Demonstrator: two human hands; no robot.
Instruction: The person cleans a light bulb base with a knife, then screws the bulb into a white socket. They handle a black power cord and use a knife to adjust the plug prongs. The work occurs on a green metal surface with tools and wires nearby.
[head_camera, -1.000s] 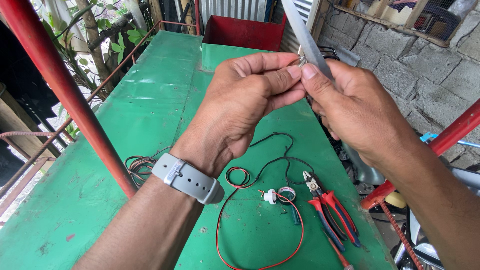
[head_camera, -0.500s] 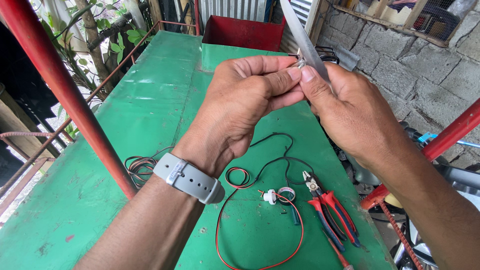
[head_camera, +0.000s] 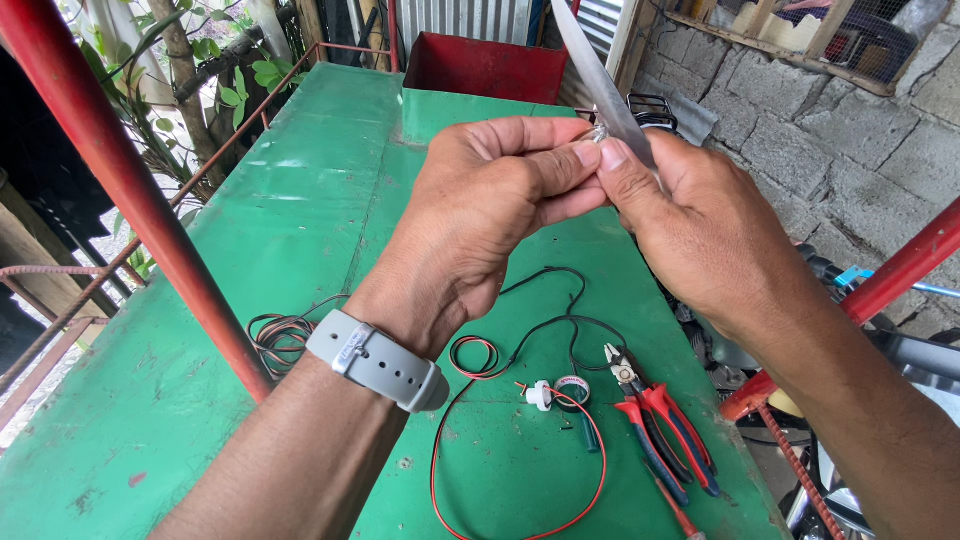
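Both hands up over green table (head_camera: 300, 230). Left hand (head_camera: 490, 225) and right hand (head_camera: 700, 235) pinch tiny shiny bit (head_camera: 598, 133) between fingertips, axis too small to tell. Red pliers (head_camera: 665, 440) below, jaws pointing away.

Green table, red and black bits

The table (head_camera: 300, 230) is painted green; the wires (head_camera: 520, 440) on it are red and black, the pliers (head_camera: 665, 430) have red-and-blue handles, the wrist strap (head_camera: 375, 358) is grey, the post (head_camera: 130, 180) red.
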